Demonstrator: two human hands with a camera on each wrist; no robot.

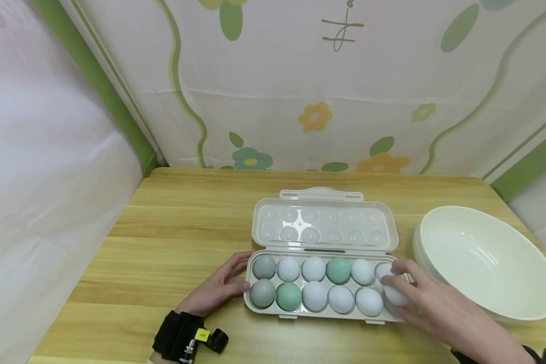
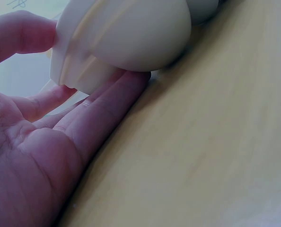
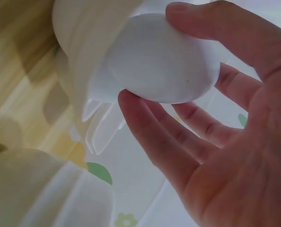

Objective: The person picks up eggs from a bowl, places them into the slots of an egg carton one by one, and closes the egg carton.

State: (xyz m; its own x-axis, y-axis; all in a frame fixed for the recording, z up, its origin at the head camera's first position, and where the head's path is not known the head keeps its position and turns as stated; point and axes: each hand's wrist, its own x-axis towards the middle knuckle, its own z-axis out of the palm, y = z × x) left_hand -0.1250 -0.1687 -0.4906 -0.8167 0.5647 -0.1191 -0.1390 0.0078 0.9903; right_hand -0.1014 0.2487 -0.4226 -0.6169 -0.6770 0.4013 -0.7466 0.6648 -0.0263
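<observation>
A pale plastic egg box (image 1: 296, 317) lies with its clear lid (image 1: 273, 226) folded back. Its two rows hold white eggs, two green eggs and two grey ones. My right hand (image 1: 425, 298) pinches a white egg (image 3: 164, 56) between thumb and fingertips at the front right cup; in the head view the fingers partly cover it. Behind that, another white egg (image 1: 382, 270) sits in the back right cup. At the box's left end my left hand (image 1: 216, 287) grips it, thumb at the rim and fingers along the side, as the left wrist view shows.
A large cream bowl (image 1: 482, 263) stands to the right, close beside my right hand. The wooden table (image 1: 164, 242) ends at a floral cloth backdrop (image 1: 255, 76), with fabric sides left and right. My left wrist wears a black strap (image 1: 177, 333).
</observation>
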